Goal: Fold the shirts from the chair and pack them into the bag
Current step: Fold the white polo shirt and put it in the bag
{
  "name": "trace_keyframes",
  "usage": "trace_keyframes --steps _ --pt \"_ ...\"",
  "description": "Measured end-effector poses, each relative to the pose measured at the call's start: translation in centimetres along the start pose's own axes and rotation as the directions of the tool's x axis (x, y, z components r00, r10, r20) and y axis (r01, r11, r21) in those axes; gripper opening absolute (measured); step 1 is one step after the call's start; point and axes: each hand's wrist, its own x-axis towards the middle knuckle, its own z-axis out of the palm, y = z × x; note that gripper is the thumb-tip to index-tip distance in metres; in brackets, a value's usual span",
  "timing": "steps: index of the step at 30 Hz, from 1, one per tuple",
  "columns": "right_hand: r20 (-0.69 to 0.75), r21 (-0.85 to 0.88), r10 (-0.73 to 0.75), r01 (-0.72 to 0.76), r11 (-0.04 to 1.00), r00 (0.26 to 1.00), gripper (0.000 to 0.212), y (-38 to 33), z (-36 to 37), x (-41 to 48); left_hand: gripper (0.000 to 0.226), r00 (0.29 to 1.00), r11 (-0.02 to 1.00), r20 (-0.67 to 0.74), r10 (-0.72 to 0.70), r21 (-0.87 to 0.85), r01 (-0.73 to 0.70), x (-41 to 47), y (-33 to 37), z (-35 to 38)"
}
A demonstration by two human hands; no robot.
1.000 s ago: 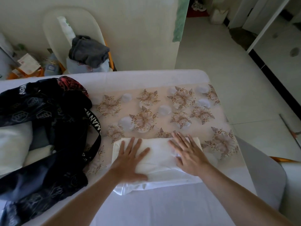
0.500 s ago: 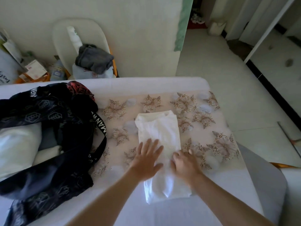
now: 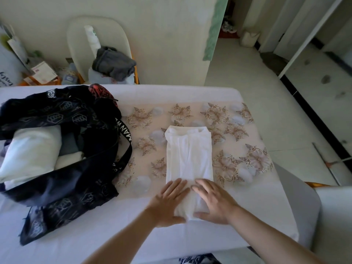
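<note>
**White shirt** (image 3: 188, 157): lying on the table (image 3: 171, 94), over the flowered cloth (image 3: 238, 128). It is folded into a long narrow strip running away from the person, with what looks like the collar end far and the other end near. It is sitting to the right of the bag, apart from it.

**Left hand** (image 3: 168, 202): lying flat on the near left part of the strip, fingers straight and close together, thumb running along the near edge. It is pressing, gripping nothing.

**Right hand** (image 3: 214, 201): lying flat on the near right part, fingers straight and slightly spread, thumb at the near edge. It is likewise pressing, not gripping. Whether either thumb is tucking under the cloth cannot be told.

**Bag** (image 3: 62, 187): dark and patterned, lying open on the left of the table, its strap (image 3: 125, 149) trailing toward the shirt. It is holding white folded cloth (image 3: 30, 153).

**Chair** (image 3: 76, 35): standing beyond the table by the wall, carrying a grey garment (image 3: 114, 61) over a pale one (image 3: 97, 77). Both are waiting to be folded.

**Step in hand (judged):** folding this shirt. The lengthwise folds are looking finished and the crosswise fold is being set up.

**Next move (judged):** calling for the fingers to get beneath the near end and bring it over toward the far end. The edges need keeping square so the soft layers are not sliding apart. The bundle then goes left into the bag.
</note>
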Motion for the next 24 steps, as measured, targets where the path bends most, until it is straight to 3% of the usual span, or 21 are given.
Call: trace_keyframes --steps 3,6,9,11,14,16,17,19,21,24 --pt "0.144 -0.098 -0.019 0.033 0.995 0.989 0.11 0.1 0.9 -1.1 0.107 1.0 0.999 0.004 -0.003 0.049 0.002 -1.1 -0.3 0.2" --pt "0.09 -0.1 -0.018 0.027 0.995 0.996 0.093 0.1 0.6 -1.3 0.101 1.0 1.0 -0.023 -0.003 -0.012 0.003 -1.1 0.0 -0.1" --pt "0.115 -0.164 -0.042 0.06 0.985 0.993 0.085 -0.5 -0.1 -1.1 0.076 0.984 0.991 -0.15 0.094 -0.081 -0.107 -1.1 0.3 -0.2" --pt "0.043 -0.184 -0.024 0.032 0.982 0.999 0.081 -1.3 -0.5 -0.8 0.071 0.974 0.98 -0.178 0.137 -0.117 -0.159 -1.2 0.6 -0.3" --pt "-0.044 0.052 0.125 -0.122 0.991 0.991 0.048 -1.4 -1.9 -0.4 0.092 0.991 0.995 -0.107 0.084 -0.052 -0.09 -1.2 1.1 -0.8" --pt "-0.055 0.201 0.222 -0.207 0.958 0.973 0.032 -0.5 -2.9 0.4 0.092 0.993 0.997 -0.109 0.051 -0.055 -0.057 -1.0 1.0 -1.5" --pt "-0.101 0.286 0.273 -0.235 0.929 0.957 0.025 0.0 -3.5 0.7 0.082 0.988 0.99 -0.154 0.008 -0.14 -0.03 -0.9 0.8 -2.0" --pt "-0.169 0.425 0.352 -0.254 0.869 0.921 0.011 0.9 -4.6 1.3 0.057 0.94 0.904 -0.262 -0.218 -0.418 0.093 -0.5 0.5 -4.0" --pt "-0.154 0.55 0.469 -0.319 0.772 0.87 0.017 1.6 -5.4 2.0 0.037 0.836 0.737 -0.272 -0.476 -0.642 0.211 0.8 -0.2 -6.2" --pt "-0.106 0.638 0.65 -0.45 0.624 0.752 0.031 2.4 -6.3 3.7 0.03 0.736 0.593 -0.197 -0.648 -0.737 0.324 3.5 -1.6 -8.5"
